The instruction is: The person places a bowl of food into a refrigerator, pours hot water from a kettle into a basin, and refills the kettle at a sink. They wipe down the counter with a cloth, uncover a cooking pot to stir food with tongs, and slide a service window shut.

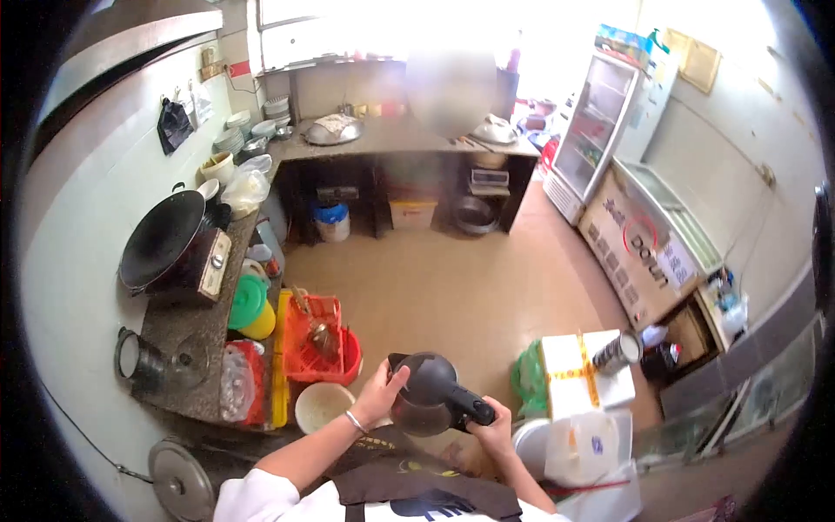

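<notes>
In front of my body I hold a glass kettle (424, 416) with a round dark lid and a black handle. My right hand (494, 426) is wrapped round the handle. At the kettle's other side my left hand (380, 396) grips near the spout, thumb up by the lid. What is inside the kettle I cannot make out. Just beyond my left hand stand a pale bucket (323, 407) and a red plastic basket (311, 361) with utensils in it. On my right, a white foam box (570, 357) with yellow tape carries a metal canister (616, 352).
A black wok (165, 239) sits on a stove on the left counter (187, 348). A green-lidded yellow bucket (250, 304) stands beside it. Along the back runs a counter (396, 139) with covered dishes. A glass-door fridge (596, 122) and a chest freezer (644, 239) line the right.
</notes>
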Available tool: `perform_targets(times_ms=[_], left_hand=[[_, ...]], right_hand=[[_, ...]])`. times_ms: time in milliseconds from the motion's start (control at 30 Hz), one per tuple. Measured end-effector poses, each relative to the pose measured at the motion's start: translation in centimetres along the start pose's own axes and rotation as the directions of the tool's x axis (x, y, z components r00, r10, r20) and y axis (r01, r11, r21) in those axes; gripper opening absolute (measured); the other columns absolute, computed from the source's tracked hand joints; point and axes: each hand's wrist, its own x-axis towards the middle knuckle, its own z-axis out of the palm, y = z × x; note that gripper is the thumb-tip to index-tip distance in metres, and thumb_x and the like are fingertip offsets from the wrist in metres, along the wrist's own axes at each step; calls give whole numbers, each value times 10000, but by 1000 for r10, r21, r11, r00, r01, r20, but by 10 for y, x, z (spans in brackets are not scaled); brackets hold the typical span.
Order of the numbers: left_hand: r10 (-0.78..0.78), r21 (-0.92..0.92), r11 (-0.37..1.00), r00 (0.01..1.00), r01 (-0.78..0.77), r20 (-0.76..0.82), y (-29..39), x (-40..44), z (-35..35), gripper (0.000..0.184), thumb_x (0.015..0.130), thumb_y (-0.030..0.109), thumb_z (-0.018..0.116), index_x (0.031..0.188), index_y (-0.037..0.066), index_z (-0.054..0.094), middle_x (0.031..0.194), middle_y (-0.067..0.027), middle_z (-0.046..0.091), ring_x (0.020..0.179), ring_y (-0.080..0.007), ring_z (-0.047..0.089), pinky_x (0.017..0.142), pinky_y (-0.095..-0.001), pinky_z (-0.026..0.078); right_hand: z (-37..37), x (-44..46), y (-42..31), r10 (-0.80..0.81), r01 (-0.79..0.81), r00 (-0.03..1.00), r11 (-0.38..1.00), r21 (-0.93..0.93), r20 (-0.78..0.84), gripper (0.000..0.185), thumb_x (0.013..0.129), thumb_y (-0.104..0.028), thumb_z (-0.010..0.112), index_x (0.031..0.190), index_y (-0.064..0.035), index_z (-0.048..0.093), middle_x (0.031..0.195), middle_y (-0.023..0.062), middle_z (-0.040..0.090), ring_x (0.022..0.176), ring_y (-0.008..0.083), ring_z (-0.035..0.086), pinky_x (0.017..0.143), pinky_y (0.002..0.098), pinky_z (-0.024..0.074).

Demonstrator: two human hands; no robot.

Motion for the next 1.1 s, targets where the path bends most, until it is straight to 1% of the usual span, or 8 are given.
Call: perform_targets(times_ms=[133, 200, 300, 400, 500, 667, 867, 1100], left_hand=[[-17, -53, 998, 1000, 15, -25, -22, 124, -24, 649, 824, 500, 490, 1215, -2, 363, 1043, -85, 511, 943, -139, 483, 822, -277, 393], [-6, -269, 963, 997, 25, 74, 12, 165, -35, 676, 836, 456, 502, 1256, -35, 302, 1168, -94, 460, 1063, -162, 444, 911, -283, 347], [161, -188, 969, 987, -161, -16, 16, 255, -59, 659, 842, 444, 500, 1249, -37, 306, 1198, -96, 445, 1096, -168, 431, 930, -290, 335], [82, -266, 962, 992, -55, 91, 32, 328, -84, 701, 833, 485, 485, 1267, -28, 286, 1215, -113, 431, 1123, -176, 410, 947, -291, 318], [30, -157, 987, 995, -14, 97, 46, 396, -111, 778, 809, 548, 472, 1282, -31, 260, 1247, -141, 401, 1157, -208, 385, 978, -297, 285], [182, 25, 983, 983, -181, -40, 78, 503, -167, 870, 776, 616, 451, 1269, -69, 241, 1236, -184, 412, 1164, -252, 391, 979, -314, 288], [81, 132, 990, 962, -47, -262, 108, 599, -243, 919, 737, 654, 466, 1253, -79, 266, 1210, -233, 429, 1152, -299, 413, 967, -331, 308], [151, 120, 988, 828, -103, -540, 147, 683, -350, 855, 742, 609, 505, 1224, -73, 321, 1145, -240, 488, 1085, -318, 477, 924, -345, 356]], right_hand=[[15, 114, 7, 44, -45, 999, 999, -8, -27, 199, 550, 22, 588, 745, -12, 570, 664, -36, 526, 623, 58, 473, 592, 205, 395], [18, 174, 32, 28, -28, 999, 1000, -5, 18, 228, 549, 26, 589, 776, -4, 583, 688, -27, 541, 653, 63, 495, 625, 208, 412], [40, 260, 5, 105, -105, 994, 994, -6, 12, 257, 540, 29, 602, 795, 4, 587, 737, -16, 558, 685, 69, 506, 662, 218, 423], [53, 343, -4, 58, -58, 998, 998, -14, 21, 246, 540, 20, 611, 784, 5, 581, 715, -21, 549, 683, 69, 503, 647, 214, 418], [66, 422, -1, 62, -60, 996, 998, -28, 69, 227, 544, 20, 596, 769, 4, 572, 692, -17, 541, 658, 73, 502, 625, 215, 413], [106, 563, 14, 54, -56, 980, 998, 4, 193, 226, 545, 38, 558, 768, 0, 566, 673, -6, 539, 617, 72, 496, 592, 215, 411], [166, 732, 21, 20, 31, 893, 994, -106, 449, 209, 598, 13, 650, 791, -11, 574, 692, -10, 564, 632, 68, 517, 600, 221, 426], [286, 893, 13, 0, 82, 757, 992, -96, 654, 236, 607, -19, 717, 794, -10, 573, 723, 6, 594, 662, 68, 532, 647, 218, 430]])
